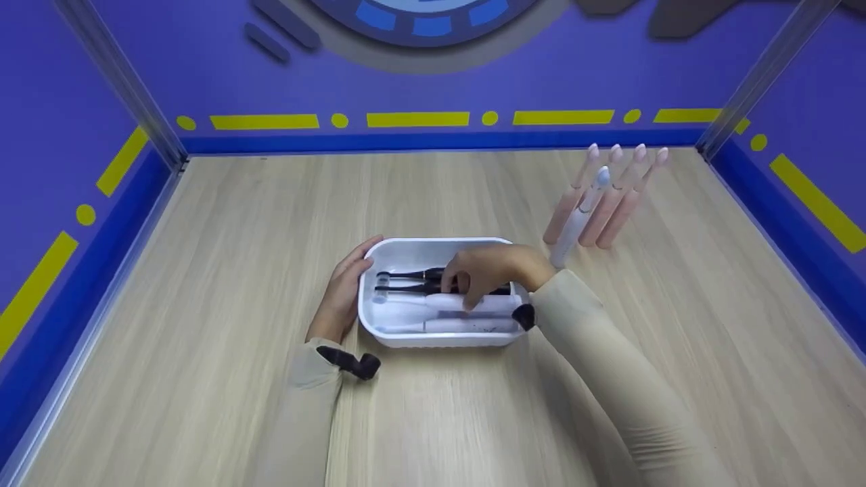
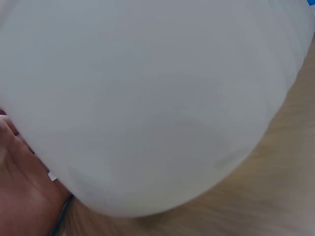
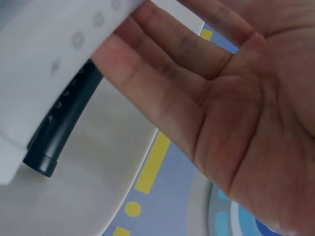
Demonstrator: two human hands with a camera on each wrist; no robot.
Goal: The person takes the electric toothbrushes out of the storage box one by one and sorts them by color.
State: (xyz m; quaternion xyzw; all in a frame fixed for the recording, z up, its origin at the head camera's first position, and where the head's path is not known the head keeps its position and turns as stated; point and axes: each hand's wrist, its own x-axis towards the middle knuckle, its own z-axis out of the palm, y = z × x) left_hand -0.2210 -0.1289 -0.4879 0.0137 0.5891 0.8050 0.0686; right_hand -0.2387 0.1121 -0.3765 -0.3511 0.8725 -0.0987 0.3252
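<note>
A white plastic tray (image 1: 436, 251), oblong with rounded corners and upright walls, sits flat on the wooden desk (image 1: 237, 270) near its middle. Inside it lie electric toothbrushes, side by side along the tray's length. Two black toothbrushes (image 1: 413, 274) lie toward the far wall, their brush heads pointing to the tray's left end. Two white toothbrushes (image 1: 406, 312) lie toward the near wall, just beside the black ones, heads also to the left. In the right wrist view a black handle (image 3: 64, 123) shows a row of small round marks along its side, and a white handle (image 3: 59, 44) lies across it.
</note>
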